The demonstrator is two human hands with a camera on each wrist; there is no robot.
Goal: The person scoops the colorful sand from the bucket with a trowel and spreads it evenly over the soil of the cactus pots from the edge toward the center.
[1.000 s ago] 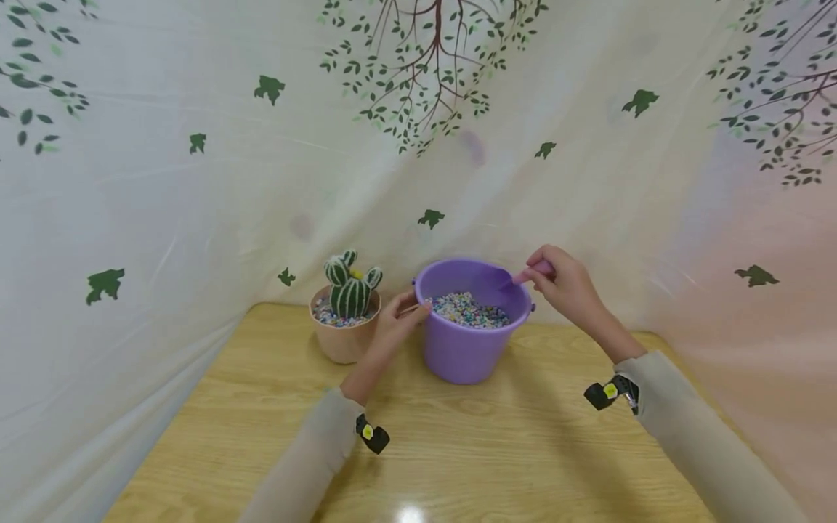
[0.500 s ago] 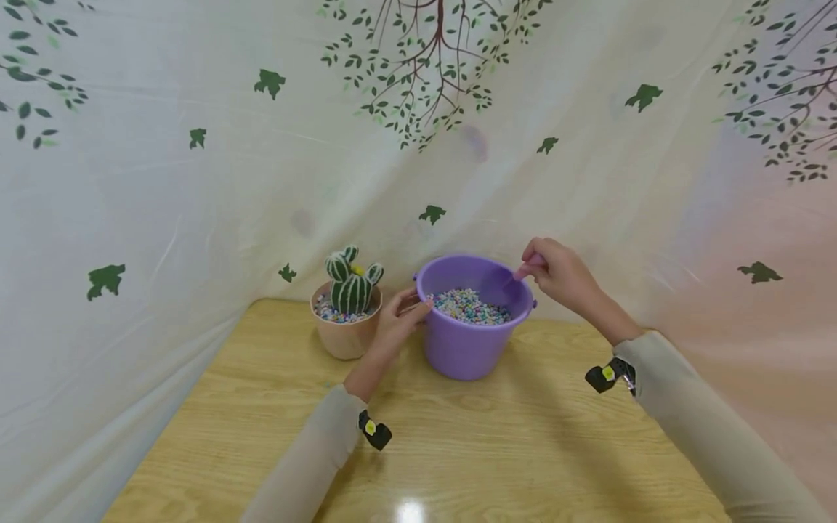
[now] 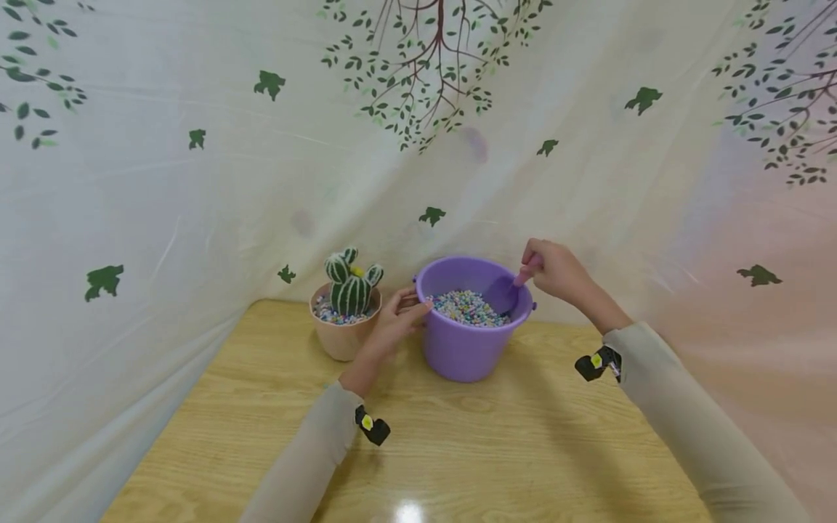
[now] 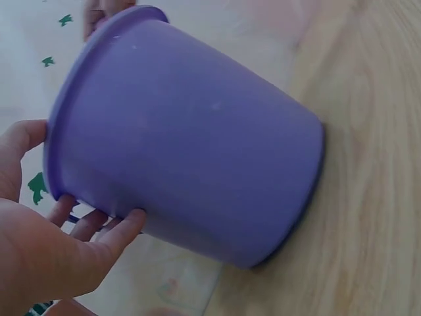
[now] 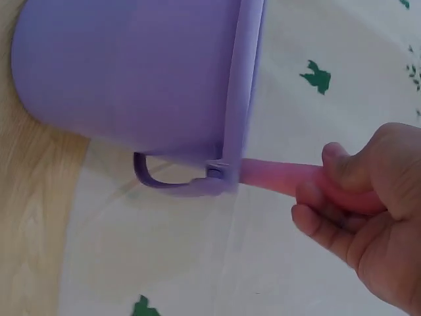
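Note:
A purple bucket [image 3: 463,357] stands upright on the table, part filled with small multicoloured beads [image 3: 466,308]. My left hand [image 3: 392,325] grips its left rim; the left wrist view shows the thumb at the rim and the fingertips [image 4: 135,220] against the outer wall. Over the bucket's right rim, my right hand [image 3: 561,270] holds a toy shovel by its pink handle [image 5: 279,176]. The shovel's purple blade [image 3: 502,293] is inside the bucket, low at the right of the beads. Whether its tip is buried in them, I cannot tell.
Left of the bucket, close to my left hand, a knitted cactus [image 3: 351,294] sits in a peach pot [image 3: 341,341] with similar beads. A printed cloth [image 3: 366,181] hangs directly behind both. The wooden table [image 3: 445,450] extends toward me.
The shovel's blade has gone lower, from the right inner wall to the beads, and shows more broadly now. My left hand has kept its place on the rim.

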